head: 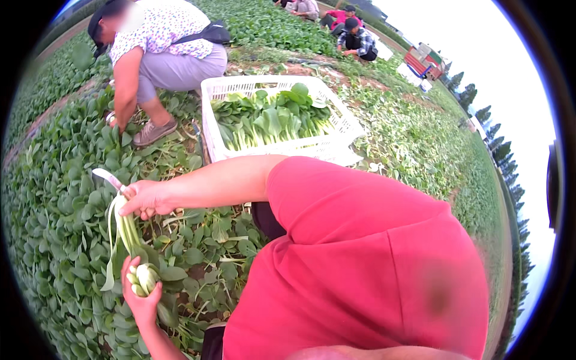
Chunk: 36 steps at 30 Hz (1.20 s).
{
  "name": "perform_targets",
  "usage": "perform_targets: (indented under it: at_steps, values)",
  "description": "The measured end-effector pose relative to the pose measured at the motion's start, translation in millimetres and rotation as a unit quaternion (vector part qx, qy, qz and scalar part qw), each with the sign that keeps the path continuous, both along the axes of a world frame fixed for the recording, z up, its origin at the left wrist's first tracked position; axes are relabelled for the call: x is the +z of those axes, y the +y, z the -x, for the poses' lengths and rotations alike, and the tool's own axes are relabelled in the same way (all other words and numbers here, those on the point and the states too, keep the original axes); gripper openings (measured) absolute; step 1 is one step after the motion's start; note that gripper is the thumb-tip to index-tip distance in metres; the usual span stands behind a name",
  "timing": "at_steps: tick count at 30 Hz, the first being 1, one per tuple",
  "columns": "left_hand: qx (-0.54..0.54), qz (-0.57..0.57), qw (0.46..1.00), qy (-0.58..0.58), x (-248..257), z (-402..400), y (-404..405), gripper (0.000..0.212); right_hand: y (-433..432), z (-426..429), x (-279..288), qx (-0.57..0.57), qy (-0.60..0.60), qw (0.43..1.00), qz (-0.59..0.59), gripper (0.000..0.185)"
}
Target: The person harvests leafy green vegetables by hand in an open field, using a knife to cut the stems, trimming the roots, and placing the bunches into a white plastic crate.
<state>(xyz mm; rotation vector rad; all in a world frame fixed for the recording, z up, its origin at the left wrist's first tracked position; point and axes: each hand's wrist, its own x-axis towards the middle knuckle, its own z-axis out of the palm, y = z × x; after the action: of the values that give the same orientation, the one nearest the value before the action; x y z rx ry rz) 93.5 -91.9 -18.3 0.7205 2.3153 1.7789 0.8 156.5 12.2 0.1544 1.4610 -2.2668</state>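
Observation:
My right hand (146, 199) grips a knife with a short curved blade (108, 177). The same hand pinches the base of a bok choy plant (128, 231), whose pale stalks run down toward my left hand. My left hand (140, 301) is wrapped around several bok choy heads (145, 278), their whitish cut ends facing me. Their leaves spread out around and behind that hand. Dense bok choy plants (67, 220) grow under and beyond both hands. Loose leaves and stalks lie on the soil (198, 270) nearer my body.
A white slatted plastic crate (281, 146) of harvested bok choy stands beside my right arm. Past it, a co-worker (157, 54) crouches, reaching into the plants. Other people (357, 40) squat farther off. A red vehicle with a load (423, 60) stands at the field's far side.

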Motion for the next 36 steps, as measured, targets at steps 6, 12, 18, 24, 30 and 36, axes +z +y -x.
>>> perform_targets:
  at_steps: [6,12,18,24,30,36]
  values:
    - [-0.09,-0.011,0.996,-0.022,3,3,16,0.075,51,-55,43,-0.108,0.238,0.948,-0.183,0.041]
    - [-0.159,-0.113,0.976,-0.093,9,71,-1,0.066,76,-32,39,-0.101,0.395,0.783,-0.469,0.052]
    - [-0.133,-0.149,0.967,-0.161,13,90,60,0.061,61,-52,48,-0.031,0.229,0.968,-0.094,0.045]
    - [-0.204,-0.217,0.924,-0.239,-5,91,93,0.063,72,-57,49,-0.11,0.089,0.99,0.009,0.04]
    - [-0.097,-0.297,0.894,-0.322,-6,68,116,0.068,75,-65,48,-0.128,0.082,0.988,-0.015,0.039]
    - [-0.1,-0.296,0.897,-0.312,-9,63,117,0.068,68,-67,43,-0.121,0.1,0.987,-0.024,0.035]
